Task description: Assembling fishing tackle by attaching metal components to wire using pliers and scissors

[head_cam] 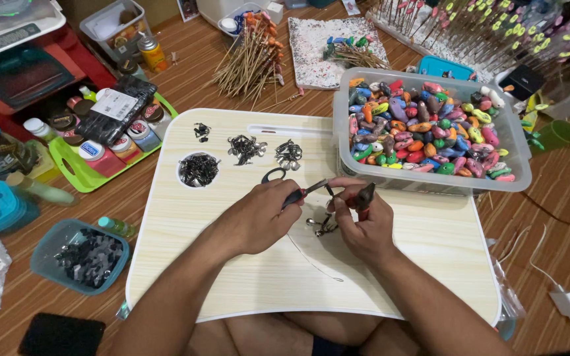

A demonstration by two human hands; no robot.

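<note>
Nearest the camera, the person's crossed legs show under the near edge of a pale wooden lap table [245, 277], and both forearms reach up over it toward 12 o'clock. The left hand [255, 217] is closed around the dark handles of small pliers [296, 193], whose tip points toward 3 o'clock. The right hand [362, 221] pinches a small dark lure body [365, 195] between thumb and fingers, just beside the plier tip — whether tip and lure touch cannot be told. Directly below the two hands lies a small cluster of metal hooks and rings [321, 226], and a thin wire [315, 260] trails from it toward 6 o'clock.

At 12 o'clock from the hands, three little heaps of metal fittings [245, 148] sit in a row, with a round recess full of dark hooks [198, 169] at 10 o'clock. At 2 o'clock stands a clear plastic tub [519, 165] heaped with painted lures in many colours. Off the table at 8 o'clock is a teal tray [47, 247] of dark parts, and at 10 o'clock, farther out, a green tray [77, 173] holding paint jars. Bundles of sticks [249, 59] lie on the floor at 12 o'clock.
</note>
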